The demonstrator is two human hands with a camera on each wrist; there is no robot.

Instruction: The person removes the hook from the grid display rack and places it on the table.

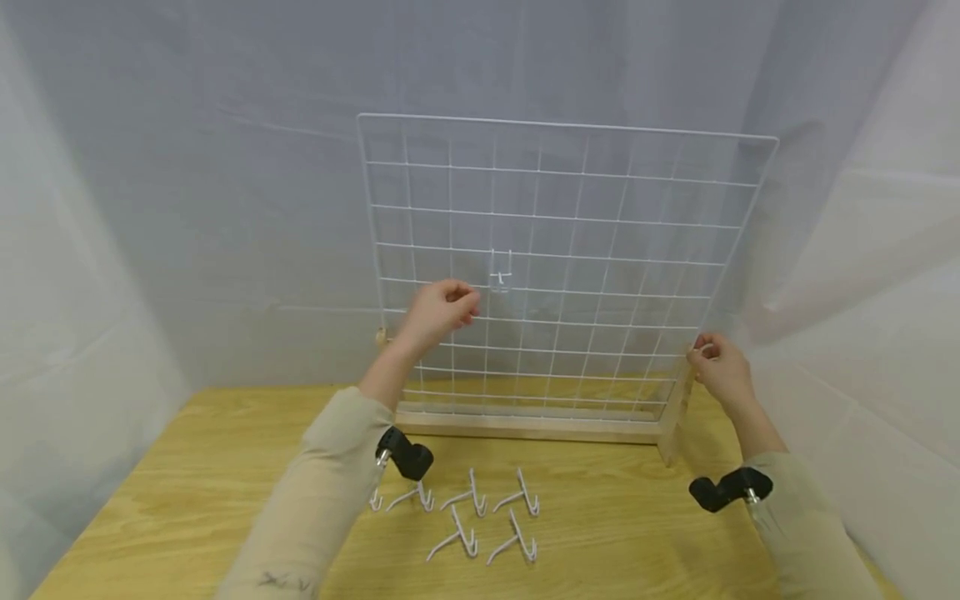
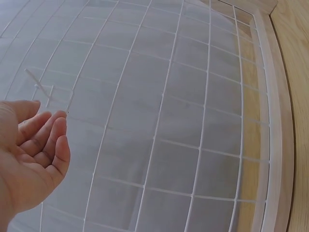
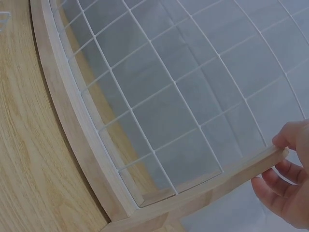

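Note:
A white wire grid panel [image 1: 570, 218] stands upright in a wooden stand [image 1: 525, 427]. One white wire hook [image 1: 501, 279] hangs on the grid, left of its middle; the left wrist view shows its prong [image 2: 41, 84] sticking out. My left hand [image 1: 444, 312] is just beside and below that hook, fingers loosely bent with nothing between them. At the stand's right side my right hand [image 1: 722, 367] pinches the top of the wooden upright [image 3: 231, 181] between thumb and fingers. Several more white wire hooks [image 1: 516, 540] lie on the table before the stand.
The wood-grain table [image 1: 600, 517] has its back edge behind the stand. Pale sheets [image 1: 247, 208] hang behind and at both sides. A black camera mount sits on each wrist, the left one [image 1: 408, 457] above the hooks.

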